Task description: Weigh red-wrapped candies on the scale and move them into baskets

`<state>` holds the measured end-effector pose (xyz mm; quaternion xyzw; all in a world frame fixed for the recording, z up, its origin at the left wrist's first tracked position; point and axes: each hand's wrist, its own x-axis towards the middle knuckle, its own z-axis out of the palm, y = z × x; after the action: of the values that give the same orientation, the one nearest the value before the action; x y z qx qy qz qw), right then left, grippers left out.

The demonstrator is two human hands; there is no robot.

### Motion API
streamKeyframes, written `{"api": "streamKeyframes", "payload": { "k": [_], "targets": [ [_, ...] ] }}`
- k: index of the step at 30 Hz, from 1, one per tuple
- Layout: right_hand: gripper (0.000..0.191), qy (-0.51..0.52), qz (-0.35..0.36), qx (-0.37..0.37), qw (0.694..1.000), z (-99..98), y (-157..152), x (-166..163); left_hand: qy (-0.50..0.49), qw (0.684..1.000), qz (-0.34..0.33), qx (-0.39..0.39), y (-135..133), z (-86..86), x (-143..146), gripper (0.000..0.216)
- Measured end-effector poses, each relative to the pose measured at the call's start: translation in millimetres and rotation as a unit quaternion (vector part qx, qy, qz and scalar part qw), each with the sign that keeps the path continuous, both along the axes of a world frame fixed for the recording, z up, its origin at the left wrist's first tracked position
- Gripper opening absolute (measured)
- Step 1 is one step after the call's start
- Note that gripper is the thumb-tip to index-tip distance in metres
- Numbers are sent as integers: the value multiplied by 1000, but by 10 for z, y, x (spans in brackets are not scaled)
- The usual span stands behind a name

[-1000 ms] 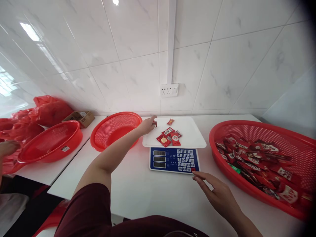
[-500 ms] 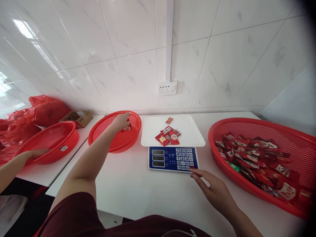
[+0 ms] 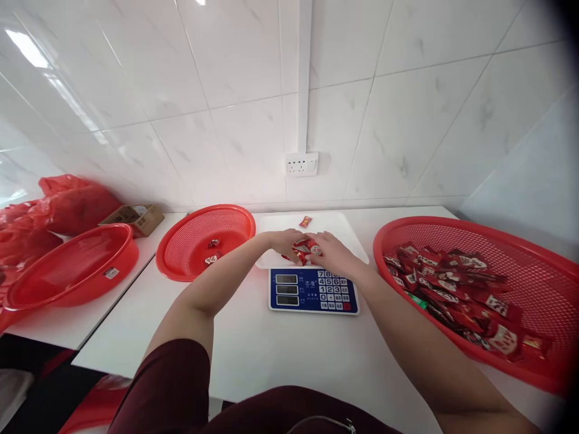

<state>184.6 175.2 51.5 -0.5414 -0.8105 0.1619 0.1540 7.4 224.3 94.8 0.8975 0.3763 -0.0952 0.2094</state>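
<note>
Over the white weighing tray (image 3: 357,244) of a digital scale (image 3: 312,290), my two hands come together around a small pile of red snack packets (image 3: 302,246). My left hand (image 3: 286,242) closes on the pile from the left, fingers curled over it. From the right, my right hand (image 3: 333,253) cups the same packets, which are partly hidden by the fingers. One small red-orange packet (image 3: 306,222) lies apart at the back of the tray. Left of the scale, a red basket (image 3: 174,241) holds a few packets (image 3: 213,243).
A large red basket (image 3: 389,232) of many packets (image 3: 456,289) stands at the right. At the left are another red basket (image 3: 76,289), a cardboard box (image 3: 147,222) and red plastic bags (image 3: 79,205). A socket (image 3: 301,164) sits on the tiled wall behind.
My left hand has moved from the left basket to the tray, leaving packets in that basket. My right hand has gone from the scale's keys to the pile. Another person's hand has left the far-left basket.
</note>
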Motion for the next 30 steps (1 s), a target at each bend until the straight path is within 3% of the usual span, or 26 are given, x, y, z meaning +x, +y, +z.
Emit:
{"api": "streamKeyframes", "payload": {
  "k": [5,9,15,22,26,30],
  "targets": [
    [59,-5,-10,-1,1000,-16,24,30,-18,998,45,39,4,-39,-3,50],
    [48,7,-37,10,999,-8,-1,69,-55,993,91,54,1,-118,-47,41],
    [33,57,-77,13,995,-16,30,86,-151,968,178,93,37,-184,-167,22],
    [34,103,-109,24,988,-5,53,122,-196,911,307,192,-45,44,-870,13],
    [35,163,-115,48,979,54,56,67,-192,889,341,239,-199,72,-1222,11],
    [36,233,-112,67,964,97,109,-54,-225,868,332,293,-605,-115,-1130,16]
  ]
}}
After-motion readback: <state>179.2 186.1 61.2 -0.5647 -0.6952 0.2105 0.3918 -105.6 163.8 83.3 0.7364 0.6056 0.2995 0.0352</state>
